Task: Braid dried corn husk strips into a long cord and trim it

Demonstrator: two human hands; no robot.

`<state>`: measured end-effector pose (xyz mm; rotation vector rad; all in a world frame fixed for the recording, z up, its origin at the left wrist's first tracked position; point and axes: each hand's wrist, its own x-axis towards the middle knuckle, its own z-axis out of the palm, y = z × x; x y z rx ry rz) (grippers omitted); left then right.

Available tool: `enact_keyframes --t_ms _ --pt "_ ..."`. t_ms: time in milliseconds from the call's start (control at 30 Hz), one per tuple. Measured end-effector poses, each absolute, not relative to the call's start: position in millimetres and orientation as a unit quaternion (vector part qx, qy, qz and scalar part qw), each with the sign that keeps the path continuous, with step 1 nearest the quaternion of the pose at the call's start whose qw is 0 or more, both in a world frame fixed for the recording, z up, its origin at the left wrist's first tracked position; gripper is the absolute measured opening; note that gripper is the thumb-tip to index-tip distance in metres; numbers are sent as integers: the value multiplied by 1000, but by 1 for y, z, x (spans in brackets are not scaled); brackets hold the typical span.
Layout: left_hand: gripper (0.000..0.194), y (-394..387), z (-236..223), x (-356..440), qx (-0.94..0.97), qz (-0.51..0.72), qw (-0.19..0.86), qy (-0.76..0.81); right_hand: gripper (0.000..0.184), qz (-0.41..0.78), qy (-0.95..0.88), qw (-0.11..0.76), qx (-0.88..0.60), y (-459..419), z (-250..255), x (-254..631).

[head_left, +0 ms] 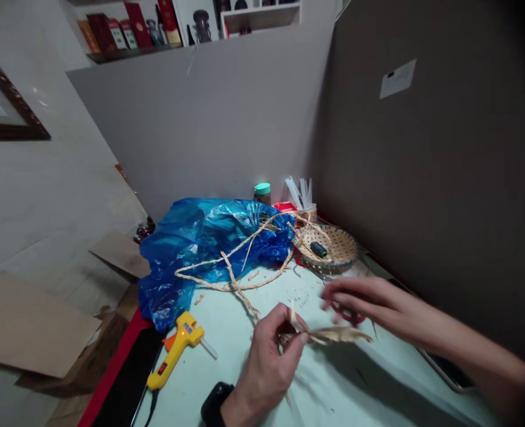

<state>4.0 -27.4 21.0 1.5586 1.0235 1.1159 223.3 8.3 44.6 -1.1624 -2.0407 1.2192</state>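
My left hand [273, 353] is closed, thumb and fingers pinching a braided cord of dried plant fibre [239, 290]. Loose husk strips [342, 335] stick out of the pinch to the right, and one short end points up. The braid runs from the hand in a loop across the table and over the blue bag toward the basket. My right hand [360, 299], smeared by motion, hovers just above those strips. Something red, which looks like scissor handles [353, 317], shows beneath its fingers; whether the hand grips it I cannot make out.
A blue plastic bag [218, 237] covers the back left. A yellow glue gun [175, 353] lies at left. Behind stand a woven basket [344, 249] with a dark thread spool [318, 249], a cup of white sticks [306, 213] and a green-lidded jar [263, 193]. Grey panels enclose the table.
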Motion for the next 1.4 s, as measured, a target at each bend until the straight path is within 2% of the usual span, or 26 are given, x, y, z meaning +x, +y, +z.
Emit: enact_keyframes --t_ms 67,167,333,567,767,900,967,1067,1200,1400 --pt "3 -33 27 5 643 451 488 382 35 495 -762 230 -350 51 54 174" --pt "5 -38 34 7 666 427 512 334 35 565 -733 171 -338 91 35 103" --pt "16 -35 34 4 645 383 572 333 15 604 -696 211 -327 104 10 47" --pt "29 -21 9 5 503 457 683 267 19 614 -681 288 -276 87 46 95" --pt "11 -14 21 -6 321 587 681 300 25 460 -740 353 -340 53 35 152" --pt "10 -11 34 -13 280 616 662 323 23 408 -761 323 -388 31 26 166" --pt "16 -10 35 -12 278 622 646 344 21 409 -767 306 -389 24 24 166" --pt "29 -8 29 -7 266 622 605 420 25 449 -761 285 -371 18 22 163" --pt "32 -3 18 -3 254 616 573 477 37 536 -731 248 -341 12 22 162" --pt "33 -6 9 -2 268 567 609 486 42 570 -722 178 -349 5 22 164"
